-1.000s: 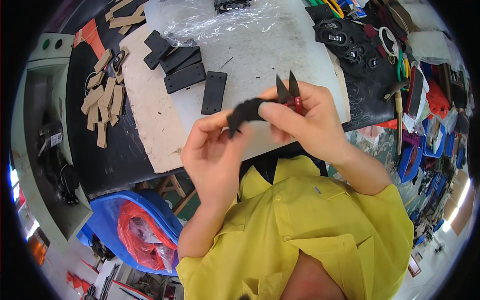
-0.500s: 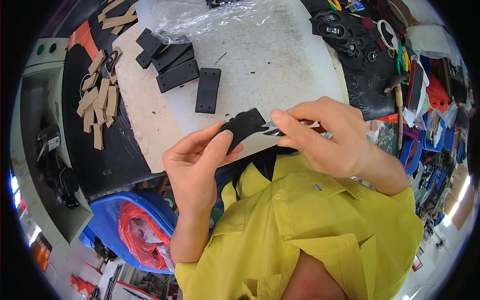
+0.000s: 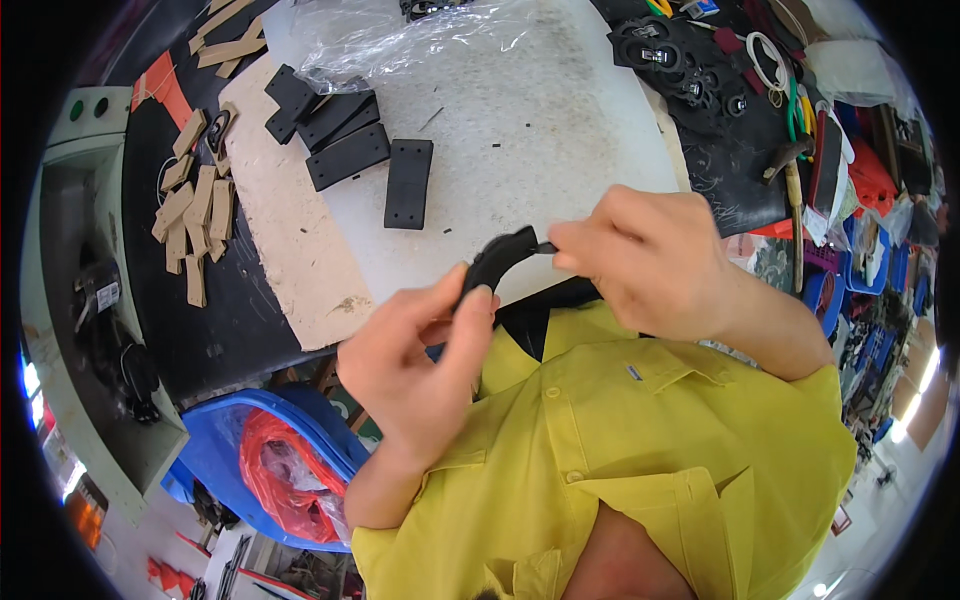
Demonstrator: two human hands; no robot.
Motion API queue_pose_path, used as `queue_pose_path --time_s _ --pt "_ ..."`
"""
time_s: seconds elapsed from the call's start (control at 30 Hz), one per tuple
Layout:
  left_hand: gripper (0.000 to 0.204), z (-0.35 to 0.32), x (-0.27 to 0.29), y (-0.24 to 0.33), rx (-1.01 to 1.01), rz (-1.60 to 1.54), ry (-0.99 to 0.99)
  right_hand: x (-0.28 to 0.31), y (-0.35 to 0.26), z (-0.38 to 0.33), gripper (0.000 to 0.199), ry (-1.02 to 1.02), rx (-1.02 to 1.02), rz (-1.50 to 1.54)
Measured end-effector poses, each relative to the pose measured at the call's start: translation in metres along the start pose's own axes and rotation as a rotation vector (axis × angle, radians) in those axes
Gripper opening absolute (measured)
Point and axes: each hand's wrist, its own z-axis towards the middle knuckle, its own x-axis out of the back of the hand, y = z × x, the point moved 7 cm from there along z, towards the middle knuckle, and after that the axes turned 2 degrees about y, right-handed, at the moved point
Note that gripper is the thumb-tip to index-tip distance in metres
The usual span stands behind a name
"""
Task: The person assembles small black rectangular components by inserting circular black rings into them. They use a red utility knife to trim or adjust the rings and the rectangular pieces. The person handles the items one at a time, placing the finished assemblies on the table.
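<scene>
My left hand [image 3: 420,365] pinches a curved black piece [image 3: 497,262] between thumb and fingers, over the near edge of the work board. It is seen nearly edge-on, with one end pointing up and right. My right hand [image 3: 645,262] is closed at that end, around small scissors [image 3: 545,248]. Only a short dark part of them shows between the fingertips and the black piece; the handles are hidden. Beyond the hands, a black rectangular block [image 3: 408,185] with small holes lies on the board, beside a loose group of similar black blocks [image 3: 347,157].
The pale board [image 3: 480,150] bears small black scraps and clear plastic film [image 3: 400,45]. Tan strips [image 3: 200,210] lie at the left, black parts with metal fittings [image 3: 680,75] at the far right, near a hammer [image 3: 792,175]. A blue bin [image 3: 215,440] stands below left.
The black piece has turned nearly edge-on, and my left hand has moved slightly right with it. The right fingers have closed in, covering the blades and red handle seen before.
</scene>
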Motion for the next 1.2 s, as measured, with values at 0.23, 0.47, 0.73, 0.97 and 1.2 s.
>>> queue_pose_path --time_s 0.23,0.47,0.73,0.97,1.2 --pt "0.023 0.007 0.005 -0.017 0.194 -0.264 0.137 0.000 0.020 0.006 0.012 0.102 -0.314 0.483" --pt "0.025 0.010 -0.008 -0.030 0.379 -0.637 0.031 -0.002 -0.020 0.005 0.020 0.328 0.123 0.114" --pt "0.024 0.005 -0.010 -0.017 0.223 -0.472 0.043 -0.004 -0.018 0.004 0.019 0.355 0.111 0.148" --pt "0.024 0.006 -0.013 -0.013 0.298 -0.595 -0.013 0.001 -0.020 0.003 0.015 0.386 0.138 0.128" --pt "0.021 -0.003 -0.009 0.017 -0.218 0.042 0.049 0.002 -0.001 0.013 0.017 0.173 -0.232 0.310"
